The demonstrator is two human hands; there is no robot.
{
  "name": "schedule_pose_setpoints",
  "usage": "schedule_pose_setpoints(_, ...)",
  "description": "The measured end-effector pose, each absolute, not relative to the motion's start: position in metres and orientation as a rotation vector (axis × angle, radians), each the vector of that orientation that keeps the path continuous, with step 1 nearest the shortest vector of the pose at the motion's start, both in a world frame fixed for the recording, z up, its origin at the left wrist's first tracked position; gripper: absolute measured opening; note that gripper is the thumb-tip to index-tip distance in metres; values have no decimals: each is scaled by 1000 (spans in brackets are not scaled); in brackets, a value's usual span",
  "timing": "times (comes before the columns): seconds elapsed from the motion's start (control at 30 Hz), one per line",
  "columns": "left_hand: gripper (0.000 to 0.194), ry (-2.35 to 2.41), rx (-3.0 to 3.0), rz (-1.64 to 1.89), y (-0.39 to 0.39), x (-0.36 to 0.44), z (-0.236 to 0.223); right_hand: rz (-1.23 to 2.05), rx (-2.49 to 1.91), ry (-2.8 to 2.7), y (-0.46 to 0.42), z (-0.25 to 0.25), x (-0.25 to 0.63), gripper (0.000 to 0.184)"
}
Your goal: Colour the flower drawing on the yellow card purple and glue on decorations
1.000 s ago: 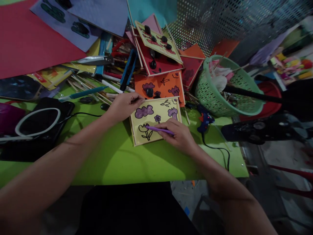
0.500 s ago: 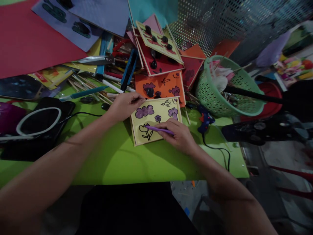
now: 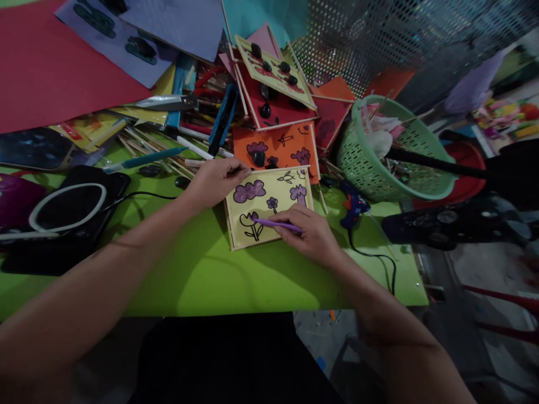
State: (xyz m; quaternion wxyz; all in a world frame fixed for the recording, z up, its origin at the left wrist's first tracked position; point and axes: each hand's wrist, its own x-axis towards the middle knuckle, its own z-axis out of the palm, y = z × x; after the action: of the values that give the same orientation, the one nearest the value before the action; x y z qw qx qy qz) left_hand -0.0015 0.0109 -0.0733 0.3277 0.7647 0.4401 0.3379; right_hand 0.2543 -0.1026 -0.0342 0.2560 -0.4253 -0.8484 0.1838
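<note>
A yellow card (image 3: 261,209) framed with thin wooden sticks lies on the green table. It bears black outlines of a bird, flowers and cloud-like shapes, several of them coloured purple. My right hand (image 3: 309,233) is closed round a slim purple pen (image 3: 280,225) and rests on the card's right part. The pen's tip touches the tulip drawing (image 3: 251,225), whose upper right petal is purple. My left hand (image 3: 219,180) pinches the card's upper left edge, fingers pressed together.
Behind the card lie an orange card (image 3: 278,143) and stacked framed cards with black stones. A green basket (image 3: 357,163) and a blue glue gun (image 3: 356,206) are at the right. Scissors (image 3: 168,103), sticks, a blue cutter (image 3: 223,118) and a black tablet-like slab (image 3: 80,219) lie left.
The pen tip has shifted slightly to the right and down on the tulip, with my right hand moving along. My left hand and the card have stayed in place.
</note>
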Motion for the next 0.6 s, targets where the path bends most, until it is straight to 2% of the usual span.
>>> schedule_pose_setpoints(0.2,35,1138,1994,896,11,-1,-72,495,-1082,-2336,-100,-33,249,23)
schedule_pose_setpoints(0.6,33,1120,1989,914,11,0,-73,511,-1118,-2311,-102,-36,251,20)
